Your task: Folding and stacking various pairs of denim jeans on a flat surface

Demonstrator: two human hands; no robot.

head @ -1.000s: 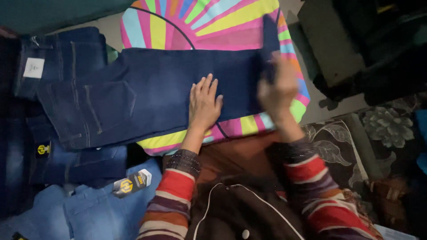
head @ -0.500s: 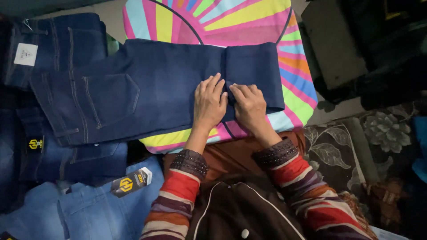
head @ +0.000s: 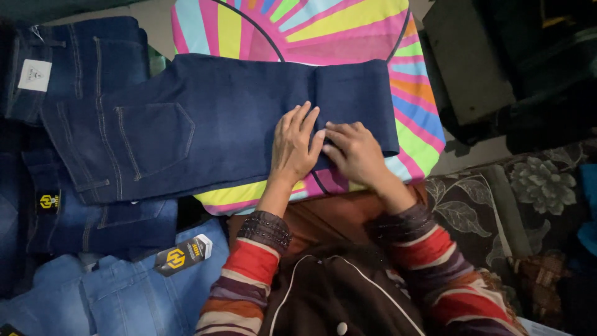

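Since a second ago the right hand point(head: 354, 152) has dropped from the jeans' far hem to lie beside the left hand point(head: 297, 146), and the leg end now sits folded back over itself. Both hands press flat, fingers spread, holding nothing, touching each other on the dark blue jeans point(head: 205, 124), which lie across the striped multicolour board point(head: 348, 31). Other jeans are stacked at left, a lighter pair with a black-yellow tag point(head: 182, 255) near the left sleeve.
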